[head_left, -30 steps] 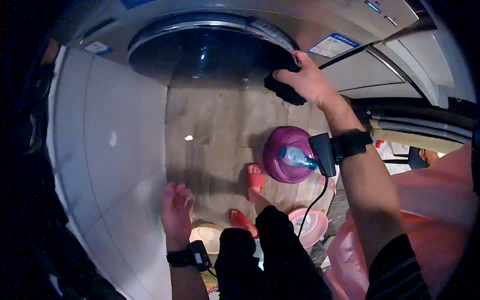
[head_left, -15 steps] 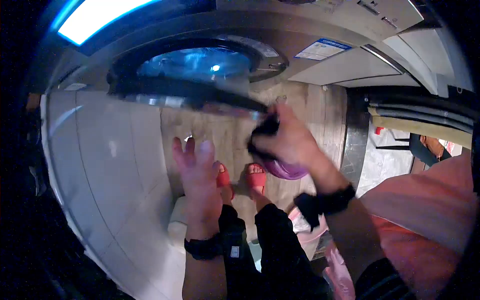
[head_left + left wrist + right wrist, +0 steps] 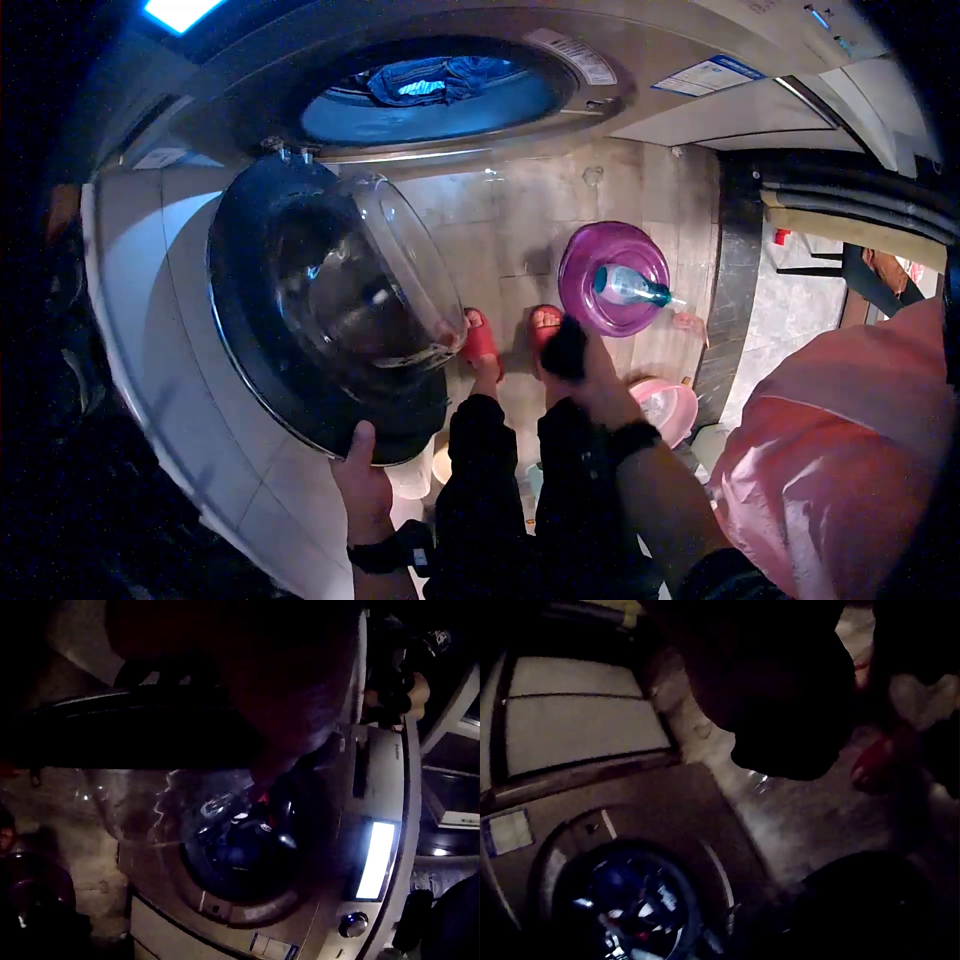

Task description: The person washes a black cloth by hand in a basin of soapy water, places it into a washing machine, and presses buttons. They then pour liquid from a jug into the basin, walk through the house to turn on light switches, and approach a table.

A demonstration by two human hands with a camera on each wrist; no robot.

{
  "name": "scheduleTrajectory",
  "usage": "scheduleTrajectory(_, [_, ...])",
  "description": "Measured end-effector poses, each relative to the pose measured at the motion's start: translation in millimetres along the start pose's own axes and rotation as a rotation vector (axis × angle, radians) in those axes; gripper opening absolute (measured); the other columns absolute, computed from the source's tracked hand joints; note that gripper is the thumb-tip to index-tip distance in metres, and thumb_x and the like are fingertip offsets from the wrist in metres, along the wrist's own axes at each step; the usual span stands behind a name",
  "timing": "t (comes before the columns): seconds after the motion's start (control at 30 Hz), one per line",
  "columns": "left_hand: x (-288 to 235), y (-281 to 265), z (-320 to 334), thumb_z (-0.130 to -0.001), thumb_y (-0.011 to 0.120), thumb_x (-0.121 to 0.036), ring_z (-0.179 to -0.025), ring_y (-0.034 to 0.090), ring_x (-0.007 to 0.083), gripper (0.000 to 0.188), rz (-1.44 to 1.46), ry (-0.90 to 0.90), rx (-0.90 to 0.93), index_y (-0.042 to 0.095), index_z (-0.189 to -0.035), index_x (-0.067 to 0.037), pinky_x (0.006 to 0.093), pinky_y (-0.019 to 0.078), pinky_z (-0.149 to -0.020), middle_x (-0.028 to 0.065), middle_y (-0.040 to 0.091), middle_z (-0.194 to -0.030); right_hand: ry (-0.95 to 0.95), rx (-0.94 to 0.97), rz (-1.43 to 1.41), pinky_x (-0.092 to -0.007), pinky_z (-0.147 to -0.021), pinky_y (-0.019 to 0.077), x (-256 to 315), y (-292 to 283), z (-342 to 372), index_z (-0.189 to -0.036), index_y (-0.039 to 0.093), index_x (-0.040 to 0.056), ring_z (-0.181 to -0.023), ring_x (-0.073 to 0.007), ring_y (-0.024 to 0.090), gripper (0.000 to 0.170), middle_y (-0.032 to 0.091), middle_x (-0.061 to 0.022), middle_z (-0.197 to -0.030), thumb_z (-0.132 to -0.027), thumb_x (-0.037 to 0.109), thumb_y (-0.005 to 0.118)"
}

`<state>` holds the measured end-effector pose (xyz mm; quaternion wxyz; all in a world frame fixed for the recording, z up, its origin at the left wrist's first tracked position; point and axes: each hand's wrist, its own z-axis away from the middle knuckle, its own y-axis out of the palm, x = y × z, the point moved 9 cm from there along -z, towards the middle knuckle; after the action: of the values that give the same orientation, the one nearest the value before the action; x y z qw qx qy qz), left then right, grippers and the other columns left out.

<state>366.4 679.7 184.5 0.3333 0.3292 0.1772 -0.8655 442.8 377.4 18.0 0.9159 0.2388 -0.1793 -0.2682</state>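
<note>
The round door (image 3: 240, 300) of a front-loading washing machine (image 3: 670, 45) stands swung out to the left, its clear glass bowl (image 3: 405, 250) facing up. My left hand (image 3: 360, 485) grips the door's near rim, thumb on the inner face and fingers hidden beneath. Close to my knees, my right hand (image 3: 603, 385) holds a bunched black cloth (image 3: 565, 348); what kind of garment it is I cannot tell. Blue clothes (image 3: 440, 78) lie inside the lit drum, also visible as dark-blue laundry (image 3: 619, 881) in the right wrist view.
A purple round basin (image 3: 610, 318) with a teal-capped bottle (image 3: 625, 285) on it sits on the floor right of my red slippers (image 3: 480, 340). Nearer is a pink basin (image 3: 682, 402). Pink fabric (image 3: 830, 430) hangs at the right; a tiled wall (image 3: 140, 300) rises at the left.
The washing machine door was closed, then my right hand pulled it out. Now it is wide open to the left, held by my left hand, and my right hand has drawn back with the black cloth.
</note>
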Motion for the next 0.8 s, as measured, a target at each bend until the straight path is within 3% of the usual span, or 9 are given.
scheduleTrajectory(0.03, [-1, -7, -1, -0.084, 0.06, -0.016, -0.11, 0.049, 0.0231, 0.05, -0.005, -0.006, 0.002, 0.04, -0.125, 0.005, 0.0347, 0.0366, -0.097, 0.0126, 0.049, -0.124, 0.016, 0.03, -0.205, -0.0399, -0.08, 0.0459, 11, 24, -16, -0.122, 0.043, 0.0083, -0.096, -0.0238, 0.054, 0.054, 0.052, -0.0109, -0.113, -0.086, 0.048, 0.047])
scheduleTrajectory(0.13, [-1, -24, 0, -0.086, 0.058, -0.018, -0.11, 0.049, 0.0224, 0.049, -0.187, -0.066, -0.015, 0.039, -0.126, 0.005, 0.0342, 0.0367, -0.096, 0.0112, 0.049, -0.124, -0.175, -0.113, -0.042, -0.0437, -0.09, 0.0378, 83, 132, -12, -0.135, 0.025, 0.0098, -0.106, -0.0239, 0.048, 0.07, 0.036, -0.0098, -0.132, -0.085, 0.054, 0.047])
scheduleTrajectory(0.2, [-5, -17, 0, -0.087, 0.057, -0.02, -0.109, 0.049, 0.0216, 0.049, -0.245, -0.077, 0.01, 0.04, -0.125, 0.005, 0.0335, 0.037, -0.095, 0.0105, 0.049, -0.124, -0.226, -0.178, 0.184, -0.0433, -0.093, 0.0337, 96, 158, -6, -0.135, 0.027, 0.0101, -0.11, -0.0238, 0.045, 0.068, 0.034, -0.0086, -0.134, -0.086, 0.052, 0.048])
scheduleTrajectory(0.23, [-5, -5, 2, -0.088, 0.056, -0.021, -0.109, 0.049, 0.0212, 0.048, -0.221, -0.068, 0.035, 0.041, -0.125, 0.005, 0.033, 0.0371, -0.095, 0.0103, 0.049, -0.124, -0.244, -0.2, 0.272, -0.0402, -0.09, 0.0377, 95, 161, 1, -0.133, 0.03, 0.0101, -0.106, -0.022, 0.049, 0.063, 0.04, -0.0077, -0.129, -0.087, 0.049, 0.049])
scheduleTrajectory(0.37, [-5, 51, 20, -0.087, 0.058, -0.029, -0.101, 0.053, 0.0186, 0.047, 0.037, -0.144, 0.11, 0.052, -0.115, 0.007, 0.0304, 0.0397, -0.091, 0.0097, 0.057, -0.114, -0.242, -0.244, 0.352, -0.0341, -0.081, 0.0425, 77, 141, 65, -0.124, 0.041, 0.0103, -0.099, -0.0193, 0.054, 0.051, 0.05, -0.0058, -0.118, -0.088, 0.045, 0.05])
scheduleTrajectory(0.47, [3, 99, 16, -0.083, 0.062, -0.029, -0.095, 0.055, 0.0162, 0.047, -0.094, -0.133, 0.31, 0.053, -0.114, 0.005, 0.0291, 0.0424, -0.084, 0.0081, 0.059, -0.108, -0.146, -0.322, 0.334, -0.0323, -0.078, 0.0432, 62, 87, 111, -0.119, 0.045, 0.01, -0.097, -0.0188, 0.055, 0.047, 0.052, -0.005, -0.113, -0.088, 0.045, 0.05])
scheduleTrajectory(0.57, [-17, 164, 30, -0.08, 0.065, -0.028, -0.088, 0.054, 0.0128, 0.041, -0.115, -0.408, 0.436, 0.057, -0.108, 0.002, 0.0252, 0.0416, -0.076, 0.0058, 0.06, -0.099, -0.095, -0.46, 0.313, -0.0322, -0.078, 0.0431, 56, 43, 148, -0.118, 0.046, 0.0093, -0.098, -0.019, 0.055, 0.048, 0.053, -0.0047, -0.111, -0.087, 0.045, 0.051])
scheduleTrajectory(0.67, [-13, 213, 4, -0.083, 0.061, -0.029, -0.089, 0.056, 0.0149, 0.035, -0.241, -0.346, 0.483, 0.055, -0.111, -0.008, 0.0314, 0.0436, -0.082, 0.0033, 0.058, -0.104, -0.146, -0.494, 0.307, -0.0323, -0.078, 0.043, 70, 32, 158, -0.115, 0.047, 0.0087, -0.097, -0.0191, 0.055, 0.047, 0.053, -0.0046, -0.11, -0.086, 0.045, 0.052])
scheduleTrajectory(0.8, [-42, 284, -13, -0.081, 0.063, -0.029, -0.082, 0.056, 0.0143, 0.03, -0.024, -0.229, 0.517, 0.056, -0.104, -0.012, 0.0297, 0.0429, -0.074, 0.0005, 0.057, -0.093, -0.254, -0.434, 0.189, -0.0325, -0.077, 0.0439, 95, 48, 160, -0.112, 0.05, 0.0096, -0.096, -0.0185, 0.055, 0.039, 0.054, -0.0038, -0.108, -0.088, 0.04, 0.052])
